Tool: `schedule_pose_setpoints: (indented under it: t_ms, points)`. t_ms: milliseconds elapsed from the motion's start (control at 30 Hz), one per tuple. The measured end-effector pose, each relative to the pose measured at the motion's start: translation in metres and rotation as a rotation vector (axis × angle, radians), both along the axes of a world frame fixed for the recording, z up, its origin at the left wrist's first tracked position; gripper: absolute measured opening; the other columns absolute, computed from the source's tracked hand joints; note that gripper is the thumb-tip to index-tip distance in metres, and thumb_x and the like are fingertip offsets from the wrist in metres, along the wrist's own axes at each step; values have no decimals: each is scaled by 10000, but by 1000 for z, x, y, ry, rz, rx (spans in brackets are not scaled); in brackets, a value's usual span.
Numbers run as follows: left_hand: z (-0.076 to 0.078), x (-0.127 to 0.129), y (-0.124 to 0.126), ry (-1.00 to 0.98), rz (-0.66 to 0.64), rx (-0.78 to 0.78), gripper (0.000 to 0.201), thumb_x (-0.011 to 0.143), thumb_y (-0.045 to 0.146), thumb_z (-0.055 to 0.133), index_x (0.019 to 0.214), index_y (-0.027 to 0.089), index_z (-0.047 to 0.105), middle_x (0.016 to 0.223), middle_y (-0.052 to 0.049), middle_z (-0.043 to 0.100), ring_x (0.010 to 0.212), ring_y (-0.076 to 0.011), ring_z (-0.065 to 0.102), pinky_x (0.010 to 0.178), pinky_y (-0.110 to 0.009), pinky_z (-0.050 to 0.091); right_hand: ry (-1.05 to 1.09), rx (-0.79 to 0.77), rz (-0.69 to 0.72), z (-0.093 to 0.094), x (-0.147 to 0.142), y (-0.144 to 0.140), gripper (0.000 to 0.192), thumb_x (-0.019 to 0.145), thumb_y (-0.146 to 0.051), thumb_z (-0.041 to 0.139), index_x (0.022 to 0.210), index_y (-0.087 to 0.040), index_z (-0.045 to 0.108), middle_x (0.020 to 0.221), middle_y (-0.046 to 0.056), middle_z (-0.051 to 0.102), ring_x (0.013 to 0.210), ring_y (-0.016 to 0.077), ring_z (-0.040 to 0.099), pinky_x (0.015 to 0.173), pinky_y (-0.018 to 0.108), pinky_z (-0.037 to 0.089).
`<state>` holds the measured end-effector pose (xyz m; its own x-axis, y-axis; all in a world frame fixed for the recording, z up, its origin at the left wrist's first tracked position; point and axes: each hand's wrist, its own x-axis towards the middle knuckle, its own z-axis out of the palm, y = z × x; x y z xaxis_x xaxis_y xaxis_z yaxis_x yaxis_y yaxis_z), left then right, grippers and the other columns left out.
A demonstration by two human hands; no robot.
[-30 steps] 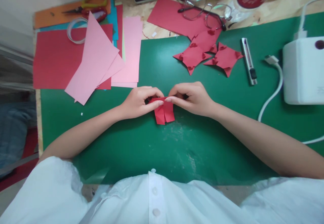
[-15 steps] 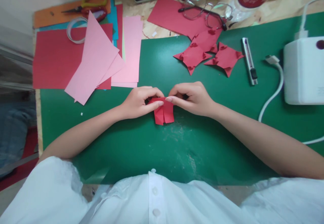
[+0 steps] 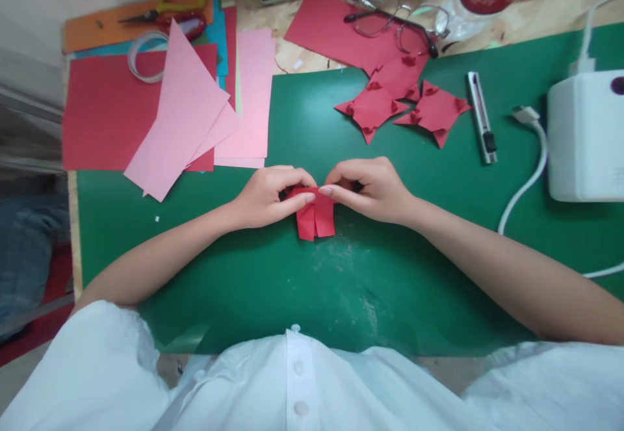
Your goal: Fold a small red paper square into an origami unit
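A small folded piece of red paper (image 3: 322, 220) is held between both hands over the green mat (image 3: 234, 288). Its lower part hangs toward me, with a slit running down the middle. My left hand (image 3: 273, 197) pinches its upper left part, thumb lying on the front. At the upper right edge, my right hand (image 3: 368, 190) pinches it between thumb and bent index finger. The other fingertips are hidden behind the paper. Beyond the hands lie folded red paper stars (image 3: 373, 109) with curled points.
A utility knife (image 3: 481, 117) lies right of the stars, near a white cable (image 3: 536, 151) and white power bank (image 3: 585, 138). Pink sheets (image 3: 190, 106), a tape roll (image 3: 139, 57) and scissors (image 3: 180, 5) rest at the upper left. Glasses (image 3: 390, 25) sit on red paper at the back.
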<state>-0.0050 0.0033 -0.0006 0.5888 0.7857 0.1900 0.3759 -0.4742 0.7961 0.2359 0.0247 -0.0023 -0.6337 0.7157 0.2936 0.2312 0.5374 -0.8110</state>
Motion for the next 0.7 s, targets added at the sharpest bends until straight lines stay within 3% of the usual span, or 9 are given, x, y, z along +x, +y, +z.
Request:
schedule_pose_setpoints:
  t_ms: [400, 700]
  points:
    - [-1, 0, 0, 18, -11, -7, 236, 1025, 362, 604, 992, 190, 762, 846, -12, 778, 743, -104, 674, 679, -214, 474, 3, 57, 6, 0, 1, 0, 410, 1059, -481, 648, 809, -157, 671, 592, -57, 564, 514, 20, 447, 525, 178, 328]
    - [-1, 0, 0, 27, -8, -21, 240, 1020, 374, 607, 997, 193, 763, 864, -15, 781, 762, -113, 675, 697, -224, 476, -26, 19, 5, 0, 1, 1, 447, 1062, -532, 625, 809, -166, 672, 596, -48, 569, 529, 36, 460, 536, 194, 335]
